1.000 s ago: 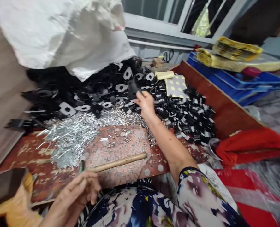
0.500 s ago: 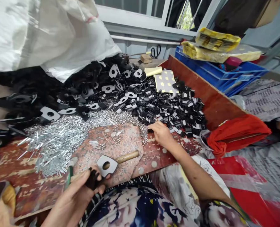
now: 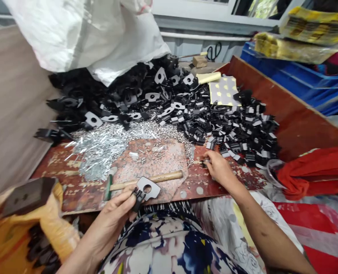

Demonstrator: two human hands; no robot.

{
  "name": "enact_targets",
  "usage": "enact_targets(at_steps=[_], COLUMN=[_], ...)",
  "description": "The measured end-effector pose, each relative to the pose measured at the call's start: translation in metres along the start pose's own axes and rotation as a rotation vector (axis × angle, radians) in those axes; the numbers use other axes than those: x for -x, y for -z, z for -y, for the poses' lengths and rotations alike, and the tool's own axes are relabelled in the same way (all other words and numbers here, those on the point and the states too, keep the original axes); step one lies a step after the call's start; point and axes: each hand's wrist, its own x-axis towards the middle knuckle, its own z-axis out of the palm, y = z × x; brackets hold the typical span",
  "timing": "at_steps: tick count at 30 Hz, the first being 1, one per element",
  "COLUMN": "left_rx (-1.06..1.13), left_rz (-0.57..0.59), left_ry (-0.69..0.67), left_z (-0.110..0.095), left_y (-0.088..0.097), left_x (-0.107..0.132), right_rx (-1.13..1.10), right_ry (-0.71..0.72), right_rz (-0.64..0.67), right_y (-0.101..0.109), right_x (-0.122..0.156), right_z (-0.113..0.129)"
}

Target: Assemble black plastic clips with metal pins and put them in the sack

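Observation:
My left hand (image 3: 119, 209) is closed around a black bracket with a light grey, holed plate (image 3: 154, 190), held near the table's front edge. Under and behind it lies a hammer (image 3: 169, 176) with a wooden handle and green head. My right hand (image 3: 223, 171) pinches a small black clip (image 3: 204, 163), low over the red tabletop. Beyond that hand spreads a heap of small black clips (image 3: 237, 133). A stone slab (image 3: 169, 152) lies between the hands with a few metal pins on it. More silvery pins (image 3: 100, 148) are piled to its left.
Black brackets (image 3: 128, 87) are heaped at the back below a white sack (image 3: 100, 34). A wooden board (image 3: 294, 110) edges the right side, with a blue crate (image 3: 289, 72) beyond. A yellow bag (image 3: 51, 228) stands front left, red cloth (image 3: 308, 171) lies right.
The camera view has turned left and down. My right hand has drawn back from the edge of the clip heap with a small black clip. My left hand still holds the bracket.

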Motion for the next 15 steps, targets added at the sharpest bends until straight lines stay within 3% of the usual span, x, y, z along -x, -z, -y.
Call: enact_targets(at_steps=[5,7,9,12,15], left_rx=[-0.047,-0.064,-0.067,-0.048,-0.06], left_rz=[0.095,0.124,0.142,0.147,0.159], left_ry=[-0.119,-0.146,-0.166,-0.171,-0.203], left_z=[0.005,0.006,0.007,0.009,0.011], left_y=[0.009,0.011,0.012,0.013,0.009], left_x=[0.001,0.002,0.005,0.007,0.005], right_rx=[0.031,0.004,-0.006,-0.021,-0.218], right_ry=[-0.173,-0.183,-0.179,-0.245,-0.286], right_rz=[0.117,0.098,-0.008,-0.272,-0.476], right_y=[0.008,0.01,0.011,0.01,0.011], right_x=[0.005,0.013,0.022,0.031,0.026], right_z=[0.0,0.004,0.01,0.027,0.065])
